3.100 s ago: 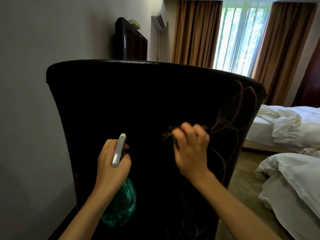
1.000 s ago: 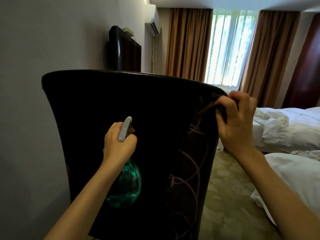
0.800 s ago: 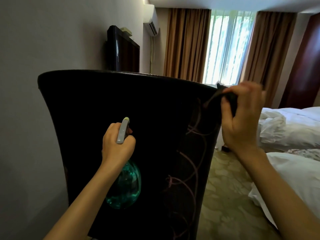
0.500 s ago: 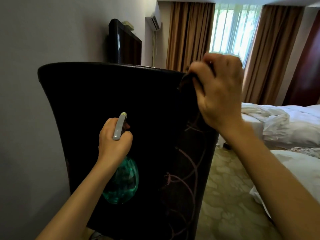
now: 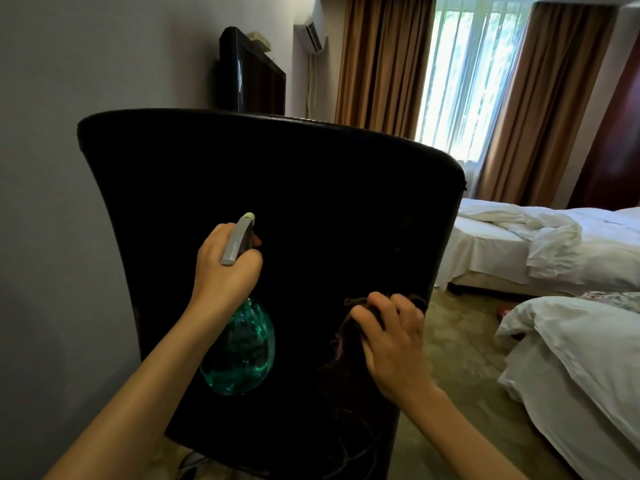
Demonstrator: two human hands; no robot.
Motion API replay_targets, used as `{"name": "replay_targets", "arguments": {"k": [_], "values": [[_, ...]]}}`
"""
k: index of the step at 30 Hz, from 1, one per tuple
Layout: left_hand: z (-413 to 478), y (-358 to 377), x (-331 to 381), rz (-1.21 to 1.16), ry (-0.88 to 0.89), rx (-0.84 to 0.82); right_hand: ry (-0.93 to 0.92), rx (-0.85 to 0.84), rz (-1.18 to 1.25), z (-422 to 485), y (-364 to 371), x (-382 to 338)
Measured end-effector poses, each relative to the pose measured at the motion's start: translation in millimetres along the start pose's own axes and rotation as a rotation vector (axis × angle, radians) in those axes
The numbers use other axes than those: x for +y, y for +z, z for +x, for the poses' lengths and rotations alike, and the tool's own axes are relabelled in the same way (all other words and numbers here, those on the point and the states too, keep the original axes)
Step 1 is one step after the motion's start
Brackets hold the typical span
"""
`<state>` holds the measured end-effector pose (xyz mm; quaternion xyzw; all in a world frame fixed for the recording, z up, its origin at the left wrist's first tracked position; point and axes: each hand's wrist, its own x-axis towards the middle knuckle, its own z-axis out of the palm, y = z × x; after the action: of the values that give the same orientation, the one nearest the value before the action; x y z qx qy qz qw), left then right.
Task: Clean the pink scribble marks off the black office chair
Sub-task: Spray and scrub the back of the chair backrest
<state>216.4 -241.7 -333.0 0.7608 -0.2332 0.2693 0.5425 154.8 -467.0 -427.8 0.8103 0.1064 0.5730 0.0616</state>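
A grey wall [image 5: 69, 168] lies beyond the left hand [image 5: 225, 275]; white beds [image 5: 554, 271] lie right of the right hand [image 5: 391, 344]. The black chair back [image 5: 294, 188] fills the space ahead of both. The left hand grips a green spray bottle [image 5: 240, 348]. The right hand's fingers press a dark cloth [image 5: 349, 327] onto faint pink scribbles [image 5: 349, 441].

Two bare forearms are seen, uncovered by any sleeve up to the frame's lower edge. The left hand [image 5: 227, 271] and right hand [image 5: 393, 344] are ungloved, short nails visible.
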Motion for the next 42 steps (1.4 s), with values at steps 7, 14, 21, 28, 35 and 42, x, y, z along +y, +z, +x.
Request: {"name": "replay_targets", "arguments": {"k": [7,14,21,28,35,42], "values": [[-3,-6,-4,-0.027,0.037,-0.031,0.087,0.382,0.096,125,-76,20],[2,-11,-8,-0.043,0.019,-0.034,0.010,0.322,-0.047,121,-43,37],[7,-10,-7,-0.109,-0.017,-0.030,-0.057,-0.007,-0.173,-42,18,7],[0,-12,-7,-0.065,0.005,-0.048,0.061,0.038,0.078,-3,-18,-1],[-10,-11,-5,-0.088,0.019,-0.007,0.179,0.463,0.156,149,-67,3],[-15,-8,-25,-0.034,-0.029,0.009,0.097,0.244,-0.120,83,10,-18]]}}
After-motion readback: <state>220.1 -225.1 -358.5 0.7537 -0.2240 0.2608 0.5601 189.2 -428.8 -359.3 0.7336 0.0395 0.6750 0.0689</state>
